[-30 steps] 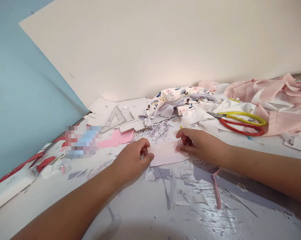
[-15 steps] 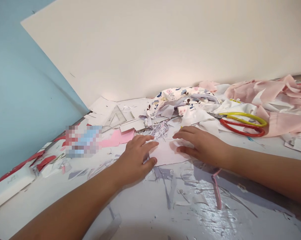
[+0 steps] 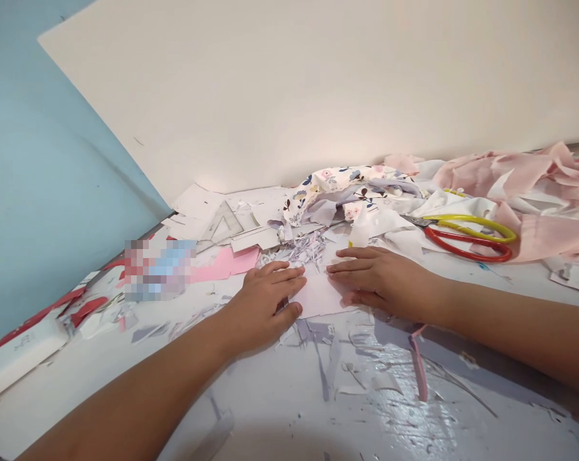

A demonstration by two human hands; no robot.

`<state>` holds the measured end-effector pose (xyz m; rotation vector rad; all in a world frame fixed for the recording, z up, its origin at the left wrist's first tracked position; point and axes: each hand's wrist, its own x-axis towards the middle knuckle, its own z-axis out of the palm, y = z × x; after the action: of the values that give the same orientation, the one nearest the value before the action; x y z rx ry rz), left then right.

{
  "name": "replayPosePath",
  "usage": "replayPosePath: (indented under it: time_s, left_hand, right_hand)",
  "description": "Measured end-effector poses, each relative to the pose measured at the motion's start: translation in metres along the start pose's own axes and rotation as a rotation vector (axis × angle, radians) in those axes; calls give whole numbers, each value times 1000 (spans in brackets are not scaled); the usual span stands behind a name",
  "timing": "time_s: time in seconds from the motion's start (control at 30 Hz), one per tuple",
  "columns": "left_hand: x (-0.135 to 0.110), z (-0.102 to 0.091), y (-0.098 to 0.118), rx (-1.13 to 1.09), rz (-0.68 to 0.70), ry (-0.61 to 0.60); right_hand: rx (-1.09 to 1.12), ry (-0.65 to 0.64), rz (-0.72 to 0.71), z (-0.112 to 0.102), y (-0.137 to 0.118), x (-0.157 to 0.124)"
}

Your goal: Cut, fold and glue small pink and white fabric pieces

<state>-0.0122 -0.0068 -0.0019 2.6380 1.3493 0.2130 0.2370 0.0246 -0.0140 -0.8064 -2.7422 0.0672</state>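
A pale pink piece, paper or cloth (image 3: pixel 318 298), lies flat on the littered white work surface (image 3: pixel 265 397). My left hand (image 3: pixel 268 301) rests at its left side, palm down with fingers stretched over the edge. From the right, my right hand (image 3: pixel 378 282) lies flat on the piece's other side, its fingers extended. Both hands are open, with a gap between their fingertips. Just beyond them sits a heap of thin shredded scraps (image 3: pixel 309 250). The parts of the piece under my hands are hidden.
Scissors (image 3: pixel 472 238) with red and yellow handles lie on cloth at right. Floral fabric (image 3: pixel 328 186) and pink fabric (image 3: pixel 510 173) are piled behind. A clear set square (image 3: pixel 222 224), pink paper (image 3: pixel 227 264) and a white box (image 3: pixel 25 355) are at left. A large white board (image 3: pixel 318 83) leans behind.
My right hand has lowered and flattened onto the pale pink piece, its fingers reaching slightly further left. My left hand's fingers have drawn closer together and settled flatter.
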Motion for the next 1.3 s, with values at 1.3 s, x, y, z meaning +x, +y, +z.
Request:
replayPosePath:
  time_s: [1.3]
  left_hand:
    - [0, 4, 3, 84, 150, 254]
  right_hand:
    - [33, 424, 122, -14, -16, 0]
